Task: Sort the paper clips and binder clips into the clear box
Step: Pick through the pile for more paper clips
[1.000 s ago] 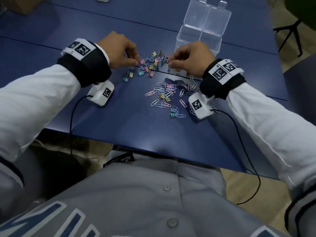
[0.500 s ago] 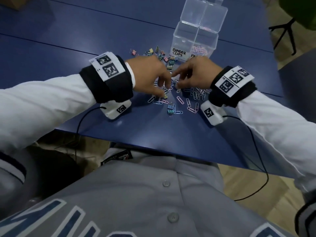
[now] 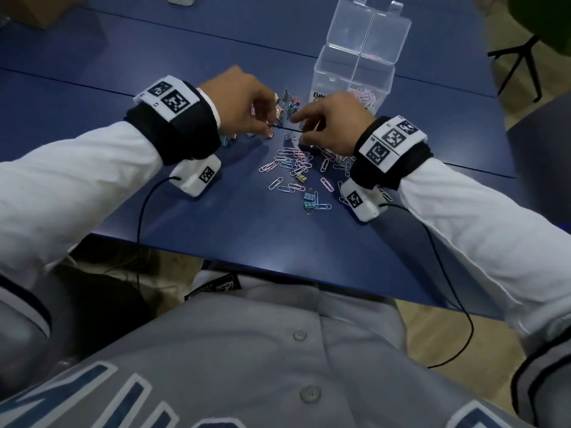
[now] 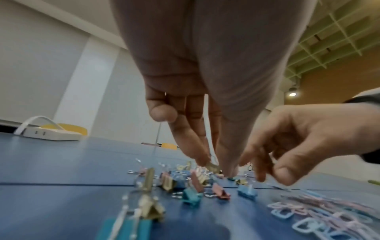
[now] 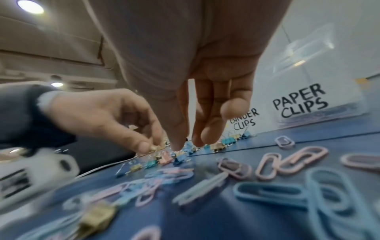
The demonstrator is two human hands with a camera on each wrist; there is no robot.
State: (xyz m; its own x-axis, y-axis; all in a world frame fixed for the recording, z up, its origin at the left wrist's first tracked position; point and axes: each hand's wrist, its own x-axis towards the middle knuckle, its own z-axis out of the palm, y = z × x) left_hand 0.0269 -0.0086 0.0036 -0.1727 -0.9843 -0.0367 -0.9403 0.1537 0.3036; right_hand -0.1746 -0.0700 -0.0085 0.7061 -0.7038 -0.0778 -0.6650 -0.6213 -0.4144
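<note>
A clear two-part box (image 3: pixel 355 72) stands open at the back, marked BINDER CLIPS (image 5: pixel 244 121) and PAPER CLIPS (image 5: pixel 300 101); pink paper clips lie in its right part. Small coloured binder clips (image 3: pixel 287 103) are scattered in front of it. Pastel paper clips (image 3: pixel 296 165) are spread nearer me. My left hand (image 3: pixel 268 131) pinches a gold binder clip (image 4: pixel 212 166) between thumb and forefinger, low over the binder clip pile. My right hand (image 3: pixel 298 129) is right beside it, fingers pointing down at blue binder clips (image 5: pixel 182 156), nothing seen between them.
The blue table (image 3: pixel 216 227) has a seam running under both hands. A white power strip (image 4: pixel 49 134) lies at the far left, a cardboard box (image 3: pixel 40 13) at the back left corner. Two binder clips (image 3: pixel 310 200) lie with loose paper clips near my right wrist.
Both hands moved from over the paper clips back to the binder clip pile near the seam. The left hand now pinches a gold binder clip.
</note>
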